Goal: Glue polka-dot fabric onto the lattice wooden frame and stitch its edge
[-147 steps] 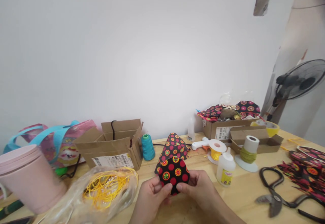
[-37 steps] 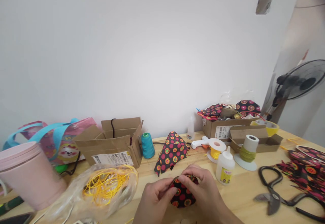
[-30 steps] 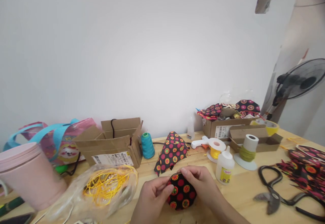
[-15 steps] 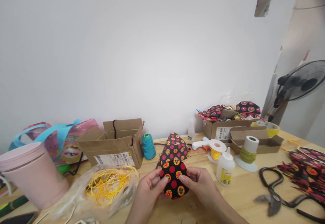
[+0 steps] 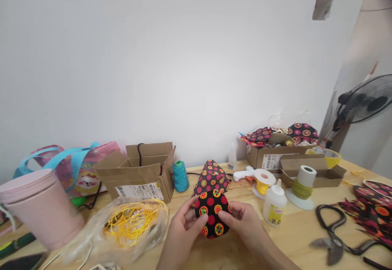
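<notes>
A black fabric piece (image 5: 211,217) with red dots and orange flowers is held up over the wooden table, in the lower middle. My left hand (image 5: 186,225) pinches its left edge, thumb on the front and fingers behind. On the opposite edge my right hand (image 5: 241,219) grips it the same way. Just behind, a larger patterned cloth (image 5: 211,176) of the same print lies on the table, partly hidden by the held piece. A white glue bottle (image 5: 275,204) stands right of my right hand.
Left are a pink bucket (image 5: 39,209), a bag of yellow cord (image 5: 131,223) and an open box (image 5: 147,172). A teal thread cone (image 5: 180,176) stands at the back. Yellow (image 5: 263,178) and green (image 5: 302,186) spools, black scissors (image 5: 333,237) and fabric scraps (image 5: 373,213) lie right.
The left hand's fingers have shifted slightly on the fabric piece, which is now a little more upright. The view has shifted slightly. Both hands keep their hold.
</notes>
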A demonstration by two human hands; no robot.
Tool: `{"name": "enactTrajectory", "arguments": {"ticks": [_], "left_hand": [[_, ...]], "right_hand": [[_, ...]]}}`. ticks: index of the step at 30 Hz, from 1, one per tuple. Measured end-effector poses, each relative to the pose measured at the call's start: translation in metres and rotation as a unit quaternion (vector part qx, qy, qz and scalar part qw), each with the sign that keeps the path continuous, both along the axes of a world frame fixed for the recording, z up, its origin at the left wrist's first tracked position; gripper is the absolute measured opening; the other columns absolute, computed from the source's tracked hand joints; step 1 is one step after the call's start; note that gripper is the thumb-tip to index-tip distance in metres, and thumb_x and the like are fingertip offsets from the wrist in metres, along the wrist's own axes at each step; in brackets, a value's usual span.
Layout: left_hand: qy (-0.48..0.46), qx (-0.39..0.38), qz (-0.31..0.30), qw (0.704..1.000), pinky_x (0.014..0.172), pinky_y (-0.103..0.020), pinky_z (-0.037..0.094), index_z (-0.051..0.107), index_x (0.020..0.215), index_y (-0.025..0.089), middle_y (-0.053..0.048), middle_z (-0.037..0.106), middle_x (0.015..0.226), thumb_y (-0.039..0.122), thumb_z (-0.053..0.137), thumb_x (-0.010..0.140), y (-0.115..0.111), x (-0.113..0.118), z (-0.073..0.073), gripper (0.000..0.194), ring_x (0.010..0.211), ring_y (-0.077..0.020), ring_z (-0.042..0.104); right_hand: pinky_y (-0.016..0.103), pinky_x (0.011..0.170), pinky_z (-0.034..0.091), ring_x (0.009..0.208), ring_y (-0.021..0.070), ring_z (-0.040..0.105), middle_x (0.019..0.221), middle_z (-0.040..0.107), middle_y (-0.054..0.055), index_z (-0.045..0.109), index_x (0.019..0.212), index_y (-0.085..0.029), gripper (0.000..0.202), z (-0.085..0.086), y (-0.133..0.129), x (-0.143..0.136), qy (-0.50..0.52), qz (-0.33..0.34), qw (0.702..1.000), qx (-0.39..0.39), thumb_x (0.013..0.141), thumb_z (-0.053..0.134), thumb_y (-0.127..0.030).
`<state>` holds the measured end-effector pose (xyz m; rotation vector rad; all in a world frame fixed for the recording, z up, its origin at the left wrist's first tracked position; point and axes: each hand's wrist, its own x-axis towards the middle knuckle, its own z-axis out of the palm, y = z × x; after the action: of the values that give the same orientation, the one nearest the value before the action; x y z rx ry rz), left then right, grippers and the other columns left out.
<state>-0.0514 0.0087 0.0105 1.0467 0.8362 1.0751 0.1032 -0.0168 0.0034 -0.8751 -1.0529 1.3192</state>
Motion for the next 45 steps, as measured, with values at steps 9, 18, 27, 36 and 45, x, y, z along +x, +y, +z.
{"name": "enactTrajectory", "arguments": {"ticks": [9,18,27,36,45], "left_hand": [[0.042,0.031,0.149,0.987,0.05,-0.017,0.05,0.065,0.057,0.012,-0.001,0.069,0.052,0.035,0.078,0.046,0.007,-0.014,0.01,0.029,0.048,-0.011,0.061],[0.033,0.037,0.168,0.984,0.05,-0.017,0.05,0.067,0.057,0.012,0.0,0.069,0.05,0.038,0.078,0.045,0.009,-0.015,0.012,0.031,0.046,-0.01,0.058],[0.024,0.025,0.142,0.989,0.059,-0.02,0.052,0.069,0.069,0.013,-0.003,0.073,0.066,0.039,0.075,0.05,0.012,-0.019,0.006,0.033,0.057,-0.0132,0.063],[0.067,0.053,0.086,0.993,0.077,-0.028,0.049,0.06,0.093,0.014,-0.009,0.071,0.091,0.026,0.073,0.057,0.009,-0.01,-0.002,0.04,0.087,-0.0201,0.063],[0.151,0.113,0.009,0.982,0.077,-0.03,0.049,0.065,0.088,0.018,-0.006,0.07,0.093,0.011,0.064,0.061,0.002,-0.007,-0.004,0.028,0.089,-0.0219,0.062]], "right_hand": [[0.034,0.07,0.049,0.071,0.0219,0.064,0.072,0.071,0.003,0.072,0.078,-0.018,0.025,-0.001,-0.001,0.001,-0.003,0.013,0.999,0.048,0.061,0.071,-0.037],[0.033,0.071,0.049,0.073,0.0212,0.065,0.072,0.071,0.003,0.071,0.08,-0.02,0.021,-0.001,0.001,0.002,0.024,0.043,0.998,0.049,0.064,0.07,-0.033],[0.032,0.07,0.049,0.072,0.0215,0.065,0.074,0.071,0.005,0.071,0.078,-0.016,0.024,-0.008,0.004,0.004,0.02,0.05,0.998,0.025,0.063,0.071,-0.035],[0.026,0.065,0.048,0.07,0.0178,0.065,0.071,0.071,0.004,0.07,0.075,-0.014,0.019,-0.012,0.004,0.003,0.008,0.078,0.997,0.0,0.063,0.072,-0.03],[0.025,0.061,0.045,0.063,0.0163,0.061,0.068,0.069,0.003,0.069,0.072,-0.012,0.022,-0.011,0.0,-0.004,-0.059,0.039,0.997,0.003,0.06,0.073,-0.031]]}}
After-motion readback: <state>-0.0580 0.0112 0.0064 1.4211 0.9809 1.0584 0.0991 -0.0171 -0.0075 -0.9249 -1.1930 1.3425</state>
